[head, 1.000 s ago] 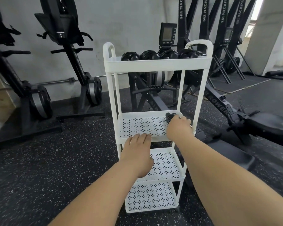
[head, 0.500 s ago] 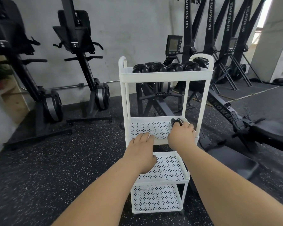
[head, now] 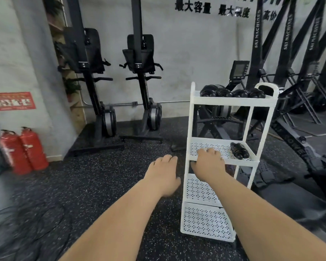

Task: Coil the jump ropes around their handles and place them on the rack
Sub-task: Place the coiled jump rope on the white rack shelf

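— What are the hands doing?

— The right hand (head: 209, 164) lies palm down on the front edge of the rack's (head: 253, 127) second shelf, toward its left corner, fingers loosely curled over the lip and holding nothing. The left hand (head: 163, 176) hangs in the air just left of the rack, open and empty, fingers slack.

— And the rope?

— A coiled jump rope (head: 239, 150), a dark bundle, lies at the right end of that same shelf by the right post, apart from the right hand. I can't make out where handle ends and cord begins. More coiled bundles (head: 231, 93) sit in a row along the top shelf, only their upper halves clear of the wall.

— Anything else hard to see?

— The right forearm covers part of the third shelf and a corner of the bottom one. Something dark shows under the second shelf behind the wrist; I can't tell what. Loose cords (head: 32, 223) on the floor at lower left are blurred.

— Room to move?

— The second shelf is bare between hand and bundle. Speckled floor (head: 102, 176) lies open to the left; two fire extinguishers (head: 23, 149) stand against the left wall, and rowing machines (head: 299, 146) crowd the rack's right and back.
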`<state>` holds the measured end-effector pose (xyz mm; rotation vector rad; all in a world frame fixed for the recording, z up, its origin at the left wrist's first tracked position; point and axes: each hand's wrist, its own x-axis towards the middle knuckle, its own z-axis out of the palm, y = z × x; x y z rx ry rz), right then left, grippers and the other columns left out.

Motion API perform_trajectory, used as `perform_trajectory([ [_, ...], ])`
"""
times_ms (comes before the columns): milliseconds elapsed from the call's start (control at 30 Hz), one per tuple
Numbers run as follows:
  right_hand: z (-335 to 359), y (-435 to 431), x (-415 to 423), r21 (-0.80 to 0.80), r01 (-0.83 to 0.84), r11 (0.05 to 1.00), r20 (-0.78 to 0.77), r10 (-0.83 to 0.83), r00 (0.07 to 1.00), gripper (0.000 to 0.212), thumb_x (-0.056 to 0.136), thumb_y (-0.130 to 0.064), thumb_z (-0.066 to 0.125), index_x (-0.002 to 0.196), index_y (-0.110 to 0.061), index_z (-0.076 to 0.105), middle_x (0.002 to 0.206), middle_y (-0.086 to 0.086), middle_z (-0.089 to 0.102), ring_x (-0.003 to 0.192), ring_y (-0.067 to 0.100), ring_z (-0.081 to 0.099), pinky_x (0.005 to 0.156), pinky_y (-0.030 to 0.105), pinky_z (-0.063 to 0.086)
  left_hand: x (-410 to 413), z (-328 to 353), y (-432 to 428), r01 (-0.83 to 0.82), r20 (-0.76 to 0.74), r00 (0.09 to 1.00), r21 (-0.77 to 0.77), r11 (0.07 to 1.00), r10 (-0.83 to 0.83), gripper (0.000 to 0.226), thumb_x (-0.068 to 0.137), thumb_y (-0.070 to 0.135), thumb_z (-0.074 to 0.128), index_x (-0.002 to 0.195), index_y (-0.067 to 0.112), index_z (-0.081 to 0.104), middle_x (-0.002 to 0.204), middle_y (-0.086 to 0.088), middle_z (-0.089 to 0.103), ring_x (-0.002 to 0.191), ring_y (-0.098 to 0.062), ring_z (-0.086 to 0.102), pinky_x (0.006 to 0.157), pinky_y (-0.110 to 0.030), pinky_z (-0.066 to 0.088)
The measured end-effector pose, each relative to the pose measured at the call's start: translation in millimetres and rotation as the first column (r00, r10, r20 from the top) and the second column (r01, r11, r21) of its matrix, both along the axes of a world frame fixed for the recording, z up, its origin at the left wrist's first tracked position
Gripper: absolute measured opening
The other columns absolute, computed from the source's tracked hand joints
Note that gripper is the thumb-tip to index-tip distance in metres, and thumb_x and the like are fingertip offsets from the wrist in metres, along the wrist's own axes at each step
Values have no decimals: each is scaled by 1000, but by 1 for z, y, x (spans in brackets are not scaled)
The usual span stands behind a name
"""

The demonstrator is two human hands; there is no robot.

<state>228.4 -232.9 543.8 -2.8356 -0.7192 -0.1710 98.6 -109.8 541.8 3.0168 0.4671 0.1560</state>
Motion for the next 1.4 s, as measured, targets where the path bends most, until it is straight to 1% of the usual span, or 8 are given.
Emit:
perform_trajectory([
  [200, 1, 39, -95, 3, -171, 985, -23, 171, 985, 54, 101, -54, 57, 146, -24, 52, 145, 13, 51, 137, 36, 45, 110, 50, 45, -90, -2, 26, -134, -5, 991, -12, 991, 134, 79, 105, 44, 57, 169, 16, 19, 172, -8, 24, 156, -35, 29, 126, -51, 30],
  [400, -11, 84, -183, -31, -354, 935, -79, 351, 933, 59, 102, -52, 60, 154, -27, 46, 152, 11, 47, 141, 35, 42, 112, 51, 44, -173, -17, 58, -251, -16, 968, -37, 967, 250, 83, 103, 42, 61, 169, 17, 18, 172, -9, 25, 154, -37, 32, 125, -52, 32],
  [500, -19, 107, -221, -55, -419, 906, -118, 411, 904, 58, 103, -51, 59, 154, -28, 45, 153, 10, 46, 141, 34, 41, 113, 51, 44, -212, -28, 74, -309, -20, 951, -46, 950, 308, 82, 101, 41, 61, 168, 16, 21, 169, -10, 29, 151, -37, 36, 123, -52, 34],
  [700, -47, 155, -282, -93, -523, 847, -179, 503, 846, 57, 103, -48, 60, 154, -29, 45, 152, 8, 47, 140, 33, 44, 112, 51, 45, -277, -52, 110, -420, -63, 907, -95, 903, 416, 81, 102, 43, 61, 168, 16, 22, 168, -11, 31, 152, -38, 36, 124, -52, 33],
  [1000, -103, 218, -333, -156, -662, 733, -284, 608, 741, 56, 104, -53, 57, 152, -26, 46, 148, 8, 48, 137, 33, 44, 110, 51, 45, -344, -108, 174, -562, -173, 826, -167, 810, 537, 80, 103, 44, 61, 167, 15, 23, 165, -13, 35, 150, -40, 37, 122, -54, 36],
  [1067, -120, 237, -338, -163, -684, 711, -328, 615, 717, 57, 104, -53, 57, 152, -27, 45, 149, 8, 47, 138, 32, 43, 110, 50, 45, -354, -123, 193, -604, -210, 796, -199, 772, 568, 78, 103, 45, 61, 166, 16, 25, 163, -12, 37, 148, -40, 39, 120, -54, 38],
  [1167, -137, 253, -342, -175, -708, 684, -358, 626, 693, 56, 104, -53, 57, 152, -26, 44, 149, 8, 46, 138, 32, 43, 109, 50, 46, -367, -138, 210, -631, -249, 773, -202, 749, 584, 76, 104, 46, 61, 165, 15, 28, 161, -13, 39, 145, -40, 42, 118, -54, 40],
  [1400, -197, 299, -343, -209, -753, 624, -487, 601, 633, 57, 105, -51, 56, 153, -23, 44, 148, 11, 47, 136, 34, 45, 107, 49, 48, -391, -188, 270, -698, -351, 711, -239, 676, 610, 78, 103, 46, 63, 166, 15, 27, 160, -14, 39, 144, -42, 44, 115, -57, 44],
])
